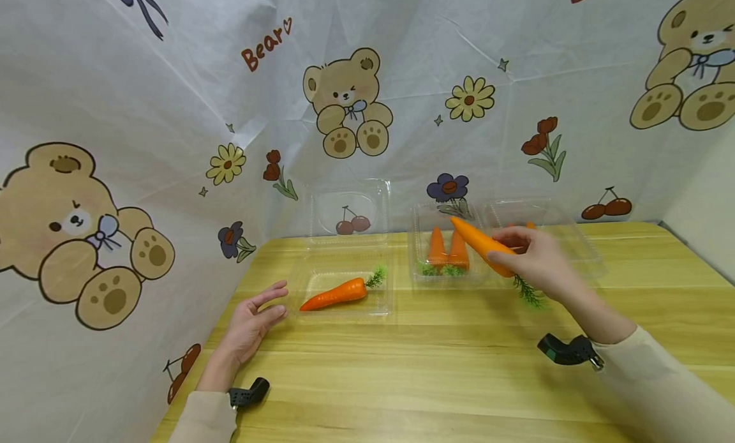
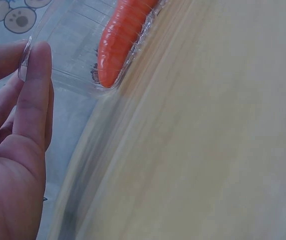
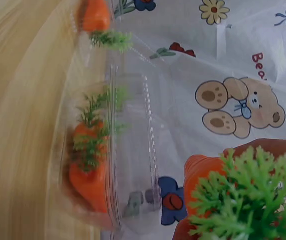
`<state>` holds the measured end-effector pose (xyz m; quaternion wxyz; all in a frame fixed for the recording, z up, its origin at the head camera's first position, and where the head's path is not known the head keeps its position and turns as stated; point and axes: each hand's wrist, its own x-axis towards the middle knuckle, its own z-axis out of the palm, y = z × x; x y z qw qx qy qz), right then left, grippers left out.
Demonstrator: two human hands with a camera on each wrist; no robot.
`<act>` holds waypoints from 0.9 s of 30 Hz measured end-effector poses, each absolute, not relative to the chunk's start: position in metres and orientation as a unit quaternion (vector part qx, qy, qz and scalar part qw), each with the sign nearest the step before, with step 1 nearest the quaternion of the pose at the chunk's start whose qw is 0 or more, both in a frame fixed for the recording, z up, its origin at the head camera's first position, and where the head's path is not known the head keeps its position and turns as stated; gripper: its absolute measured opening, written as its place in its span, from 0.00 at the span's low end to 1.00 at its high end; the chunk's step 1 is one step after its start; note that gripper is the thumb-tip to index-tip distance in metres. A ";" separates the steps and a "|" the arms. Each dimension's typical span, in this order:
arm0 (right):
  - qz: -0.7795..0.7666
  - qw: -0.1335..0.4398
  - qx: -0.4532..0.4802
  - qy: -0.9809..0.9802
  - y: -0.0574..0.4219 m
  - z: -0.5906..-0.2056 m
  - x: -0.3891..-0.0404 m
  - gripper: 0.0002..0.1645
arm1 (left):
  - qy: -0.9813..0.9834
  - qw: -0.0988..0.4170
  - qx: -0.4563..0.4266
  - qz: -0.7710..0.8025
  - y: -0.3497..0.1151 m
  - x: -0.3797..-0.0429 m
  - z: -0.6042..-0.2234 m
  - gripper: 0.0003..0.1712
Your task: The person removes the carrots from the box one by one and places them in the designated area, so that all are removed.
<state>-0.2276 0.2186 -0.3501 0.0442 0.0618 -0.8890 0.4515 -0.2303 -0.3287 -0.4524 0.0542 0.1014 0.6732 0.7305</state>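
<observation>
Carrot in hand: gripped by right hand, held above the table beside the middle tray
Left hand: fingers spread, touching near tray; one carrot inside
Progress: middle tray holds two carrots; third looks unplaced

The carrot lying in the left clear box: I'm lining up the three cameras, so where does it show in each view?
Head: the lying carrot is left of centre, in the open clear box near the left hand.
Left wrist: its pointed end is at top centre, in that box.
Right wrist: at the top left edge, probably this carrot.
Shared landmark: the wooden table.
</observation>
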 end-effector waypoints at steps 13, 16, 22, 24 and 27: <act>0.414 0.074 0.023 -0.907 0.269 -0.352 -0.217 0.36 | 0.669 0.055 0.103 0.734 -0.327 -0.230 -0.452 0.30; 0.412 0.077 0.008 -0.908 0.284 -0.352 -0.218 0.37 | 0.670 0.056 0.100 0.733 -0.327 -0.230 -0.452 0.30; 0.417 0.091 -0.028 -0.904 0.309 -0.354 -0.218 0.39 | 0.673 0.051 0.102 0.731 -0.328 -0.230 -0.453 0.29; 0.422 0.092 -0.040 -0.901 0.317 -0.355 -0.218 0.41 | 0.676 0.049 0.103 0.728 -0.329 -0.230 -0.453 0.29; 0.427 0.096 -0.059 -0.897 0.327 -0.355 -0.218 0.42 | 0.678 0.048 0.107 0.726 -0.329 -0.229 -0.453 0.29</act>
